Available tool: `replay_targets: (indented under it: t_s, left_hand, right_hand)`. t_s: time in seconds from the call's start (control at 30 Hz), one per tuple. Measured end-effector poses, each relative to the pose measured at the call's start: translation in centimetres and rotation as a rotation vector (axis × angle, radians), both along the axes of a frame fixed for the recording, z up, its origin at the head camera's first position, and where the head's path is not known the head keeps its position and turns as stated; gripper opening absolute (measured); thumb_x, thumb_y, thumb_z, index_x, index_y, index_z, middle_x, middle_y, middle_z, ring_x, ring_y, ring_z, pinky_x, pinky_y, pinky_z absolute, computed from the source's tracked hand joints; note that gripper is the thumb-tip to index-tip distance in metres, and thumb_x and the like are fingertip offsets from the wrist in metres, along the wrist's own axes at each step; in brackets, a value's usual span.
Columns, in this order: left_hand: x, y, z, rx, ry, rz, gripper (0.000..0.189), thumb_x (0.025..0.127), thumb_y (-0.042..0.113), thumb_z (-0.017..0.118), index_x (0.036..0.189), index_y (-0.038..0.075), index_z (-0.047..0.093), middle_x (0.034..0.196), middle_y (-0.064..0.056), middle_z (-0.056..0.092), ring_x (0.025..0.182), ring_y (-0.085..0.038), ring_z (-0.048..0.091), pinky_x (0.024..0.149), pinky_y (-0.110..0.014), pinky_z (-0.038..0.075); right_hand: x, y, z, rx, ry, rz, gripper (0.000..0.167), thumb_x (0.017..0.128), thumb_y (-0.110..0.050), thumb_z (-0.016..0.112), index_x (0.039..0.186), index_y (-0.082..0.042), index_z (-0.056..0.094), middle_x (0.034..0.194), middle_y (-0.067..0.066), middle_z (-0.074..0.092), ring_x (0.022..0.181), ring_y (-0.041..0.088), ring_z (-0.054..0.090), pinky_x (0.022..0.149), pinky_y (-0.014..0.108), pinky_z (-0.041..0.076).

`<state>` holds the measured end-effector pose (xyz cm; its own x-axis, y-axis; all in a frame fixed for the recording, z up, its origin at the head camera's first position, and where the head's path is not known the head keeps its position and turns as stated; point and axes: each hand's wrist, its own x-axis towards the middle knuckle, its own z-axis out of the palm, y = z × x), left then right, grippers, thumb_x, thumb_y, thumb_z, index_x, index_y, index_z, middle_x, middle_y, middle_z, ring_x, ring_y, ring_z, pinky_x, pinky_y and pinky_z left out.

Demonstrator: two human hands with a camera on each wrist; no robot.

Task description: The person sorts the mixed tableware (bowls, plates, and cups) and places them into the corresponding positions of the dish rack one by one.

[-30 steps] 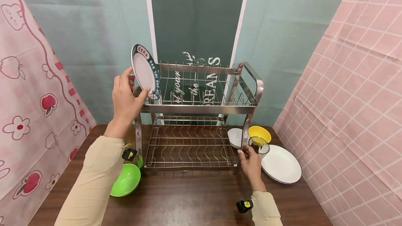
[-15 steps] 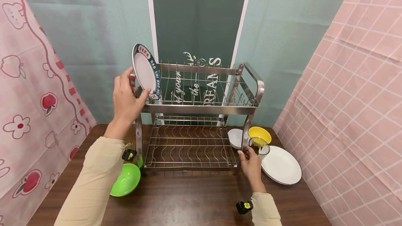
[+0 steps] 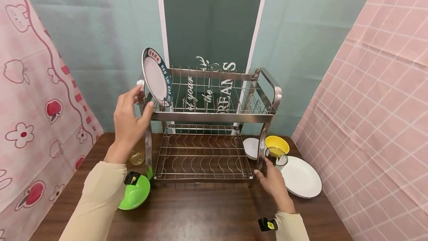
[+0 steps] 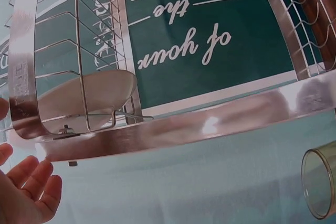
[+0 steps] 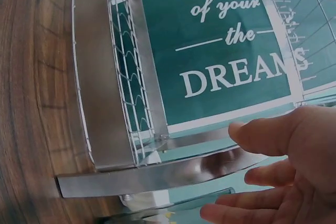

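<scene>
A white plate with a dark, lettered rim stands tilted in the left end of the upper tier of a metal dish rack. Just left of it, my left hand is spread with nothing between thumb and fingers. In the left wrist view the fingers lie beside the rack's frame, and the plate's pale side shows through the wires. My right hand is at the rack's front right leg, thumb and fingers apart and holding nothing. From the right wrist, the hand overlaps that leg.
Left of the rack are a green bowl and a yellowish glass. To the right stand a white bowl, a yellow bowl, a dark clear glass and a white plate. Fabric walls border the wooden table.
My left hand has let go of the lettered plate and drawn back left and down; the plate stays in the rack. My right hand has loosened from the leg and shifted slightly down and right.
</scene>
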<state>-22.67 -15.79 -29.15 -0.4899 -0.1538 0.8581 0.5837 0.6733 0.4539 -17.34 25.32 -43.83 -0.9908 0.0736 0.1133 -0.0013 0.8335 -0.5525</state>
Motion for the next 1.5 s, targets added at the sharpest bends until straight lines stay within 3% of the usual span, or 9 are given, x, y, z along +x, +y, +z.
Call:
replay_targets:
  t_s: [0.27,0.83,1.17,1.5]
  left_hand:
    - [1.2,-0.5,-1.2,-0.009,0.036,0.018,0.042,0.084,0.017,0.065,0.123,0.001,0.057,0.111,-0.022,0.056,0.091,-0.036,0.055,0.074,-0.043,0.040]
    - [2.2,-1.4,-6.8,0.046,-0.056,0.048,0.042,0.081,0.009,0.065,0.121,-0.002,0.057,0.108,-0.025,0.055,0.089,-0.036,0.054,0.071,-0.048,0.039]
    - [2.8,-1.8,-10.2,0.044,-0.151,0.051,0.046,0.077,0.006,0.068,0.119,-0.005,0.055,0.101,-0.024,0.055,0.088,-0.035,0.052,0.066,-0.044,0.037]
    - [3.5,-2.1,-12.5,0.073,-0.240,0.039,0.045,0.077,0.005,0.069,0.119,-0.005,0.055,0.104,-0.024,0.055,0.088,-0.036,0.053,0.070,-0.043,0.038]
  right_hand:
    - [0.7,0.4,0.8,0.054,-0.051,-0.046,0.061,0.088,-0.021,0.063,0.133,0.010,0.036,0.120,0.036,0.048,0.102,0.053,0.049,0.079,0.059,0.040]
    - [3.0,1.3,1.3,0.161,0.000,0.005,0.048,0.084,-0.020,0.068,0.122,0.006,0.052,0.108,0.029,0.058,0.095,0.049,0.055,0.073,0.057,0.043]
    - [3.4,3.7,0.6,0.211,-0.041,0.018,0.041,0.083,-0.020,0.069,0.116,0.002,0.059,0.108,0.026,0.060,0.093,0.048,0.056,0.070,0.056,0.044]
    - [3.3,5.9,-1.1,0.218,-0.142,-0.023,0.042,0.082,-0.022,0.070,0.115,0.002,0.060,0.107,0.027,0.060,0.090,0.050,0.056,0.066,0.056,0.044]
